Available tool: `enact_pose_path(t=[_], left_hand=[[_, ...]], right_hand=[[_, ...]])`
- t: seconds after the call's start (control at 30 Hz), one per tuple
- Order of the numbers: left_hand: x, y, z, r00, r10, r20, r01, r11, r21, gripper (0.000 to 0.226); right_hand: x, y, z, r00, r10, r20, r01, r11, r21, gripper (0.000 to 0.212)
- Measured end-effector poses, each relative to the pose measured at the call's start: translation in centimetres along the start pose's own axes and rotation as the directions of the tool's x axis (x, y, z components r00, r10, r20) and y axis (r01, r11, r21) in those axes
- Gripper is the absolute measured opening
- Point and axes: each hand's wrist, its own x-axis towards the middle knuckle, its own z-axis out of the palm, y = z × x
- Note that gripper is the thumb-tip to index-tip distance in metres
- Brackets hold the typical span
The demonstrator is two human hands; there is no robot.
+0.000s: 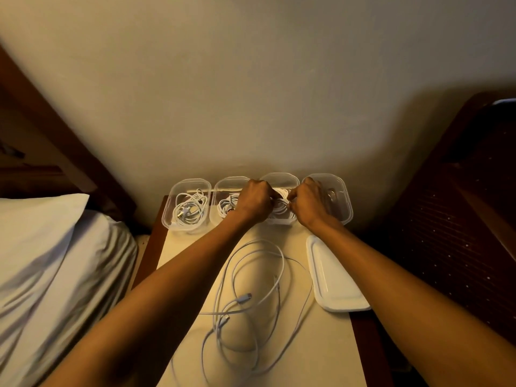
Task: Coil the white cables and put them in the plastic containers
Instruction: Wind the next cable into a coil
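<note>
Several clear plastic containers stand in a row against the wall. The leftmost container (pixel 175 191) holds a coiled white cable (pixel 190 209). The second container (pixel 223 184) holds another coil (pixel 226 206). My left hand (pixel 255 201) and my right hand (pixel 310 203) are both over the third container (pixel 279 177), fingers curled, pinching a coiled white cable (pixel 280 206) inside it. The fourth container (pixel 342 196) is partly hidden behind my right hand. Loose white cables (pixel 251 297) lie spread on the table in front.
A white lid or tray (pixel 332 277) lies at the table's right side. The cream table top (pixel 190 275) has dark wooden edges. A bed with white sheets (pixel 55 261) is to the left, dark furniture (pixel 446 219) to the right, the wall directly behind.
</note>
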Motion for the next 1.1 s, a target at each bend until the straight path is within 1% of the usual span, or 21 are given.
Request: enact_pose_path(t=[0.1,0.23,0.37,0.47,0.57,0.63,0.67,0.7,0.77,0.8,0.83,0.87,0.9,0.93,0.97,1.0,1.03,1.1], left_hand=[[-0.1,-0.1,0.4,1.0,-0.009,0.006,0.009,0.999,0.033,0.024],[-0.2,-0.5,0.3,1.0,-0.025,0.019,0.024,0.999,0.029,0.024],[-1.3,0.0,-0.8,0.999,-0.023,-0.031,0.021,0.997,-0.068,0.026],[-2.8,0.3,-3.0,0.997,-0.023,-0.078,0.014,0.993,-0.115,0.029],[-5.7,0.5,-5.8,0.993,-0.01,-0.114,-0.013,0.98,-0.197,0.022],[-8.4,0.8,-7.4,0.998,0.01,-0.067,-0.026,0.969,-0.244,0.021],[-9.8,1.0,-8.0,1.0,0.018,-0.021,-0.023,0.968,-0.249,0.02],[-11.2,1.1,-8.7,0.999,0.02,0.036,-0.011,0.97,-0.244,0.018],[-13.9,0.8,-9.6,0.981,-0.01,0.195,0.057,0.969,-0.24,0.016],[-15.1,0.7,-9.9,0.952,-0.023,0.305,0.103,0.964,-0.247,0.016],[-16.3,0.6,-10.0,0.905,-0.03,0.425,0.147,0.958,-0.245,0.02],[-17.3,0.5,-10.0,0.843,-0.038,0.536,0.186,0.956,-0.225,0.027],[-18.2,0.5,-10.0,0.78,-0.046,0.624,0.211,0.958,-0.193,0.036],[-18.8,0.5,-9.9,0.734,-0.049,0.678,0.218,0.962,-0.165,0.043],[-19.3,0.4,-10.0,0.717,-0.042,0.696,0.207,0.966,-0.155,0.045],[-19.5,0.4,-10.5,0.728,-0.02,0.685,0.184,0.969,-0.167,0.041],[-19.6,0.3,-11.2,0.763,0.006,0.646,0.155,0.969,-0.192,0.034],[-19.5,0.4,-13.5,0.864,0.03,0.503,0.123,0.956,-0.268,0.024]], right_hand=[[0.2,-0.2,0.1,1.0,0.002,0.005,-0.002,0.999,-0.036,0.019],[0.0,-0.1,-0.2,1.0,0.001,0.016,-0.001,1.0,-0.015,0.024],[-1.0,-0.2,-0.9,1.0,-0.01,-0.009,0.011,0.99,0.138,0.027],[-2.1,-0.5,-2.1,0.999,-0.03,-0.036,0.037,0.974,0.224,0.022],[-4.1,-1.3,-3.2,0.998,-0.068,0.014,0.06,0.947,0.315,0.014],[-5.8,-2.1,-3.6,0.985,-0.126,0.122,0.078,0.937,0.339,0.014],[-6.8,-2.5,-3.8,0.964,-0.173,0.204,0.097,0.938,0.334,0.014],[-7.8,-2.9,-4.0,0.925,-0.226,0.304,0.126,0.94,0.316,0.017],[-9.6,-3.5,-4.2,0.805,-0.3,0.512,0.212,0.951,0.224,0.035],[-10.4,-3.6,-4.3,0.751,-0.299,0.589,0.269,0.953,0.141,0.044],[-11.1,-3.7,-4.3,0.714,-0.29,0.637,0.34,0.939,0.047,0.047],[-11.7,-3.8,-4.2,0.696,-0.288,0.658,0.413,0.91,-0.039,0.045],[-12.2,-4.0,-4.2,0.69,-0.294,0.661,0.471,0.876,-0.102,0.038],[-12.7,-4.3,-4.4,0.695,-0.303,0.652,0.502,0.853,-0.139,0.03],[-12.9,-4.7,-4.7,0.713,-0.317,0.626,0.507,0.849,-0.147,0.023],[-13.1,-5.1,-5.1,0.738,-0.326,0.59,0.488,0.863,-0.133,0.019],[-13.1,-5.6,-5.8,0.77,-0.335,0.544,0.454,0.886,-0.098,0.018],[-13.0,-6.7,-7.7,0.835,-0.346,0.427,0.364,0.93,0.042,0.016]])
